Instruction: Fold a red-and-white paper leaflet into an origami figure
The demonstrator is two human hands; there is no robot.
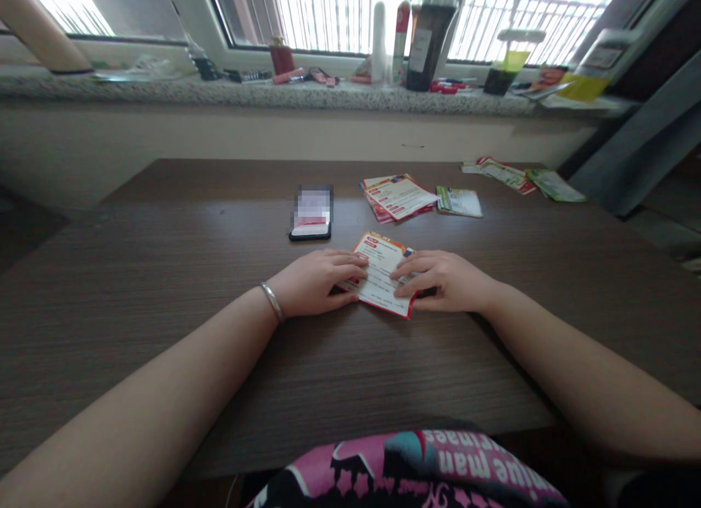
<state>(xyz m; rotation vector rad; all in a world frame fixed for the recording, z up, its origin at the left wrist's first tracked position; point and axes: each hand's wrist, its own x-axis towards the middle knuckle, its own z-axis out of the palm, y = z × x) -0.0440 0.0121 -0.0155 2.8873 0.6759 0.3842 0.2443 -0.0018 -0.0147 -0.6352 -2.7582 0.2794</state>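
Note:
A printed leaflet (380, 271), white with red and orange edges, lies on the brown table in front of me, its lower right corner slightly raised. My left hand (323, 280), below a silver bangle on the wrist, rests its outstretched fingers on the leaflet's left edge. From the other side, my right hand (443, 280) lays spread fingers over the right edge. Behind the leaflet is a loose stack of similar leaflets (399, 196), with a small green and white packet (460, 201) touching its right side. A phone (311, 213) lies to the left, its screen blurred.
Flat green and red packets (507, 175) lie at the table's far right corner. Beyond the table (164, 274), a granite windowsill (339, 95) carries a dark bottle (430, 44), a red jar (281, 58), a yellow-liquid container (588, 85) and small items. A grey curtain hangs at the right.

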